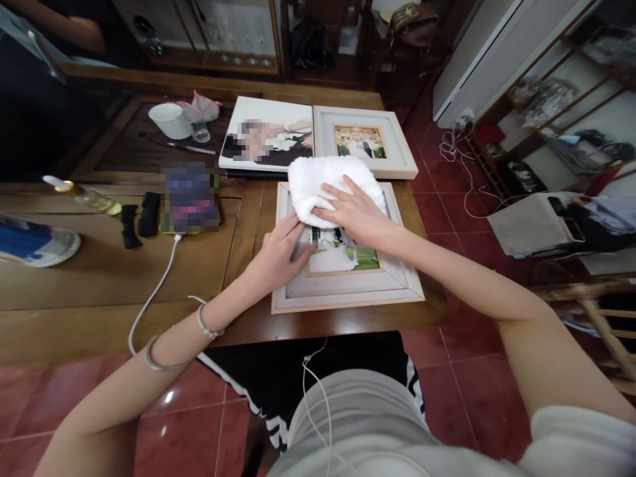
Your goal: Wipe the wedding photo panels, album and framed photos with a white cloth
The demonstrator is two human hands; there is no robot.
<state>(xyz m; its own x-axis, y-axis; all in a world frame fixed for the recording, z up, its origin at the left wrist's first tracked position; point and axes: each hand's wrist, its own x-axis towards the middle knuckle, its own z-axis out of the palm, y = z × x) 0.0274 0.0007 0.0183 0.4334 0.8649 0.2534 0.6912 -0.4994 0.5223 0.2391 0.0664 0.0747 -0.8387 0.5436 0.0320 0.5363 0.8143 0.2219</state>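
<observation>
A picture frame with a pale wide border lies flat on the wooden table, close to its front edge. Over its upper part is a folded white towel, which hides much of the photo inside. My right hand presses on the towel with its fingers spread flat. On the frame's left border rests my left hand, fingers stretched out and thumb apart. Its fingertips reach the lower left edge of the towel; whether they touch it I cannot tell.
Behind lie a photo panel and a second framed photo. To the left are a phone on a white cable, a dropper bottle, a white cup and a large bottle.
</observation>
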